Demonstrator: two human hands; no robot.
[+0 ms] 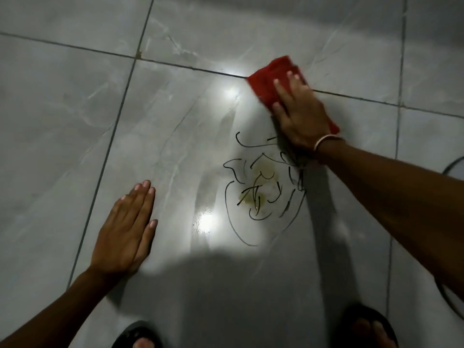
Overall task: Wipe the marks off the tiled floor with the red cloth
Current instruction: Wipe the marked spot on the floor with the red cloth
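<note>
1. At the bottom edge of the frame the person's two feet in dark open sandals (369, 327) stood on the glossy grey marble-veined tiled floor (62, 121). A steady squat mattered here, I judge, because both arms reached well forward.

2. In the lower left, the left hand (126, 228) lay flat and open on the tile, fingers together and holding nothing. It looked like a brace; keeping it planted well apart from the marks would let body weight pass to the wiping arm without smearing.

3. In the centre right lay the thin black scribbled marks (261, 187), with a yellowish wet patch (258, 182) among them and two bright lamp reflections (204, 221) nearby. The scribble looked largely intact, so most of the job remained. The wet patch might be a loosening liquid, though that is a guess.

4. Further up, at the upper right of the scribble, the right hand (300, 114) pressed palm-down with fingers spread on the crumpled red fabric cloth (270, 79). The cloth lay on the floor across a dark grout line (190, 67), just beyond the topmost marks, pinned rather than gripped.

5. For good strokes, I would draw the cloth back through the wet patch with firm pressure, turn to a clean face as ink transfers, and finish the outer loop last.
</note>
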